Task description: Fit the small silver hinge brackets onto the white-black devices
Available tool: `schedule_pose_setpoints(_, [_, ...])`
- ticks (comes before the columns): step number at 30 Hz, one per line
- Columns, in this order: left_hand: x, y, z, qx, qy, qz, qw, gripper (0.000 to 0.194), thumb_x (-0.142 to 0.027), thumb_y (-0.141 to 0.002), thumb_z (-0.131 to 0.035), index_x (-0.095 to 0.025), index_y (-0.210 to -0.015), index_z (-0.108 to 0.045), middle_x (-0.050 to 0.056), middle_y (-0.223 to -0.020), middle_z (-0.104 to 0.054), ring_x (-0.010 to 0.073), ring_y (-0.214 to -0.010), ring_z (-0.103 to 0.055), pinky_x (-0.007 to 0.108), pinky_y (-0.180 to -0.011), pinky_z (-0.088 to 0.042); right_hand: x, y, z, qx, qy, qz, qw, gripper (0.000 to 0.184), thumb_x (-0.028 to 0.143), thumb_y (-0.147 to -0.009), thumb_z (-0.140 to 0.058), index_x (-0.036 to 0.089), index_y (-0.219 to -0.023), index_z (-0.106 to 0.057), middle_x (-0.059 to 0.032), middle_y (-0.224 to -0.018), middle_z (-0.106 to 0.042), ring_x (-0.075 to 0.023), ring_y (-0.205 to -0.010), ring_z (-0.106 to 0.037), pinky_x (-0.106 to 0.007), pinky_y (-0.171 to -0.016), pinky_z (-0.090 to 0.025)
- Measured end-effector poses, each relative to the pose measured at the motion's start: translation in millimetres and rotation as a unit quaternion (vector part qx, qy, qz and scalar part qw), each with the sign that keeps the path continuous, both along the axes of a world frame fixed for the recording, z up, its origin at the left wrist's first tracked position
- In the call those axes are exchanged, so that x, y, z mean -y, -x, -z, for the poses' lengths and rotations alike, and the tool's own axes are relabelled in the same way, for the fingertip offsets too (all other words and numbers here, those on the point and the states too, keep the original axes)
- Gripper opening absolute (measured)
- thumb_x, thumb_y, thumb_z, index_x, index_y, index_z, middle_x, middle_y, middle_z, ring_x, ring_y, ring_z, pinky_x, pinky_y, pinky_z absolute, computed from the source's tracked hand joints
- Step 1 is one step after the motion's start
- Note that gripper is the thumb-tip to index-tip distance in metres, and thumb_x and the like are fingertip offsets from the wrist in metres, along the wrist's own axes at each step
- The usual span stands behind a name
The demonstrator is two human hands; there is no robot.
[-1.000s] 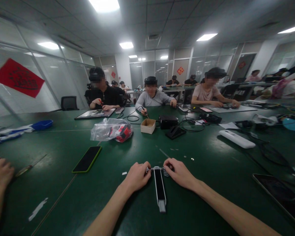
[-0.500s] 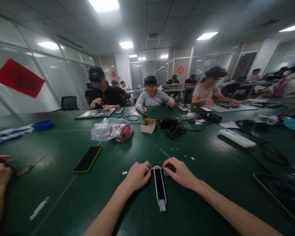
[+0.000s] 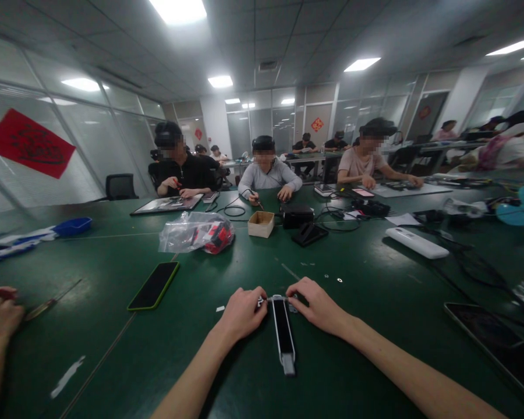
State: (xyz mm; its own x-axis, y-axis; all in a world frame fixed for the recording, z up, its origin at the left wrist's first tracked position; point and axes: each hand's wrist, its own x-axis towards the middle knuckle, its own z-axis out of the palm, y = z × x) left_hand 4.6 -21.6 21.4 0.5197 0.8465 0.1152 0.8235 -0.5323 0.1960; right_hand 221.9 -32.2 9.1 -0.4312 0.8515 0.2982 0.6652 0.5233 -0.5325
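While the left hand and right hand pinch tiny parts beside the gadget, gentle, even pressure seems wisest.

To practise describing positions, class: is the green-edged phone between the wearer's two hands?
No, the green-edged phone lies to the left of the wearer's left hand.

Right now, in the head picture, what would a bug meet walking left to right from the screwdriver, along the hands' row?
Screwdriver, green-edged phone, little white scrap, left hand, long black-and-white piece, right hand, dark-screened device.
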Motion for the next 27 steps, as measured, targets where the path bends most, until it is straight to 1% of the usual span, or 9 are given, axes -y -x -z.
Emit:
schedule_pose_setpoints(4, [-1,0,1.0,0.003,-0.004,-0.001,1.0,0.017,-0.026,-0.087,-0.043,-0.021,-0.094,-0.058,0.002,-0.079,-0.067,0.0186,-0.075,-0.062,0.029,-0.071,-0.039,-1,-3,-1.4,0.022,-0.026,-0.012,0.999,0.016,0.025,-0.089,-0.05,0.017,-0.097,-0.061,-0.0058,-0.094,-0.064,-0.0188,-0.088,-0.054,-0.035,-0.079,-0.044])
schedule_pose_setpoints(7, [-2,1,0.9,0.009,-0.006,0.002,1.0,0.017,-0.026,-0.087,-0.044,-0.021,-0.094,-0.058,0.002,-0.076,-0.067,0.0183,-0.072,-0.061,0.029,-0.071,-0.039,-3,-12,-4.0,0.039,-0.052,-0.003,0.998,0.018,0.027,-0.088,-0.05,0.017,-0.099,-0.061,-0.0066,-0.097,-0.064,-0.0195,-0.091,-0.055,-0.036,-0.079,-0.044])
schedule_pose_setpoints(9, [-2,1,0.8,0.012,-0.007,0.002,1.0,0.017,-0.025,-0.086,-0.044,-0.021,-0.094,-0.059,0.001,-0.075,-0.067,0.018,-0.071,-0.061,0.029,-0.071,-0.039,-7,-24,-8.2,0.061,-0.079,0.019,0.995,0.019,0.028,-0.089,-0.049,0.017,-0.1,-0.061,-0.0077,-0.098,-0.064,-0.0202,-0.092,-0.056,-0.037,-0.08,-0.044])
schedule_pose_setpoints(12, [-2,2,0.4,0.019,-0.009,0.002,1.0,0.017,-0.024,-0.085,-0.044,-0.02,-0.094,-0.059,0.001,-0.073,-0.066,0.0175,-0.069,-0.061,0.029,-0.07,-0.038,-14,-49,-16.6,0.122,-0.098,0.086,0.984,0.023,0.029,-0.089,-0.045,0.017,-0.098,-0.062,-0.009,-0.098,-0.064,-0.0212,-0.091,-0.057,-0.038,-0.081,-0.043])
schedule_pose_setpoints(13, [-2,2,0.1,0.021,-0.01,0.0,1.0,0.017,-0.023,-0.085,-0.045,-0.02,-0.094,-0.059,0.001,-0.072,-0.066,0.0174,-0.068,-0.061,0.029,-0.07,-0.038,-17,-59,-19.2,0.155,-0.085,0.113,0.978,0.024,0.029,-0.089,-0.045,0.017,-0.099,-0.062,-0.0094,-0.098,-0.064,-0.0217,-0.092,-0.057,-0.039,-0.082,-0.043])
schedule_pose_setpoints(15, [-2,2,-0.4,0.026,-0.012,-0.006,1.0,0.016,-0.023,-0.085,-0.045,-0.02,-0.093,-0.059,0.001,-0.071,-0.065,0.0175,-0.068,-0.06,0.029,-0.069,-0.038,-21,-78,-22.7,0.228,-0.024,0.168,0.959,0.026,0.031,-0.086,-0.048,0.016,-0.101,-0.063,-0.0111,-0.1,-0.064,-0.0241,-0.092,-0.058,-0.039,-0.08,-0.044])
schedule_pose_setpoints(18, [-2,2,-0.2,0.031,-0.018,-0.019,0.999,0.015,-0.023,-0.085,-0.045,-0.02,-0.092,-0.058,0.001,-0.071,-0.065,0.0182,-0.069,-0.06,0.029,-0.067,-0.037,-24,-97,-23.9,0.286,0.071,0.191,0.937,0.025,0.028,-0.085,-0.05,0.017,-0.102,-0.064,-0.012,-0.101,-0.063,-0.0252,-0.091,-0.06,-0.036,-0.075,-0.046])
schedule_pose_setpoints(22, [-5,2,2.9,0.037,-0.03,-0.027,0.999,0.014,-0.022,-0.086,-0.044,-0.02,-0.092,-0.057,0.0,-0.071,-0.065,0.0175,-0.066,-0.059,0.029,-0.067,-0.036,-25,-100,-22.9,0.28,0.113,0.191,0.934,0.02,0.021,-0.085,-0.047,0.017,-0.094,-0.065,-0.0106,-0.099,-0.063,-0.0231,-0.09,-0.06,-0.031,-0.071,-0.045])
schedule_pose_setpoints(27, [-7,5,7.9,0.046,-0.058,-0.038,0.997,0.012,-0.021,-0.087,-0.044,-0.02,-0.091,-0.055,0.0,-0.07,-0.064,0.0171,-0.066,-0.059,0.028,-0.066,-0.035,-23,-92,-23.7,0.279,0.134,0.208,0.928,0.014,0.021,-0.081,-0.049,0.016,-0.08,-0.062,-0.0097,-0.087,-0.065,-0.0207,-0.075,-0.062,-0.027,-0.058,-0.041])
